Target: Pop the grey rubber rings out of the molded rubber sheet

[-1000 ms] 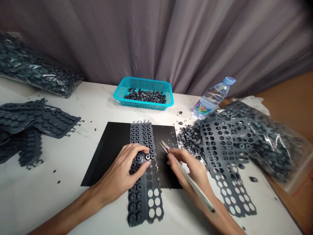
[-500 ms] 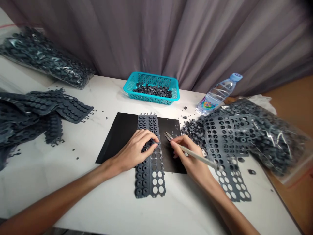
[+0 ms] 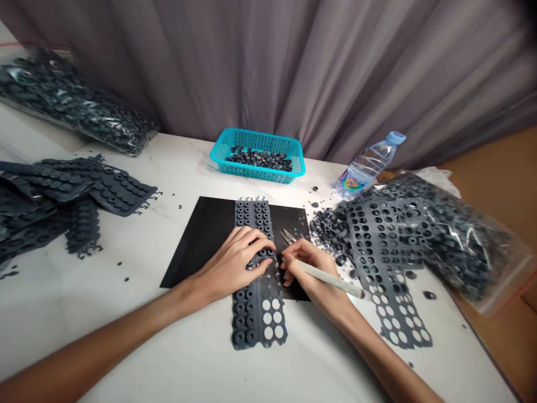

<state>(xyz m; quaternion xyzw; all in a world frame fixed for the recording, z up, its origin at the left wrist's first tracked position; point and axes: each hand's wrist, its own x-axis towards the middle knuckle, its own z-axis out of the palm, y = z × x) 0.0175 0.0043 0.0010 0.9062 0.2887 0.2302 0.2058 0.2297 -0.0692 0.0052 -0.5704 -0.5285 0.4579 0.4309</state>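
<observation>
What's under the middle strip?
The far part of the strip lies on the black mat; white table shows through open holes at its near end. Whatever its rings cover can't be seen.

Soft light brightens a white tabletop (image 3: 201, 358) while the gray curtain (image 3: 268, 67) behind it hangs in dimmer tones, falling to near-black at the upper right corner. Glints streak the left plastic bag (image 3: 96, 117) and right plastic bag (image 3: 474, 252). The dark perforated strip (image 3: 257, 316) reads fairly crisp near center; the outer edges stretch and blur.
</observation>
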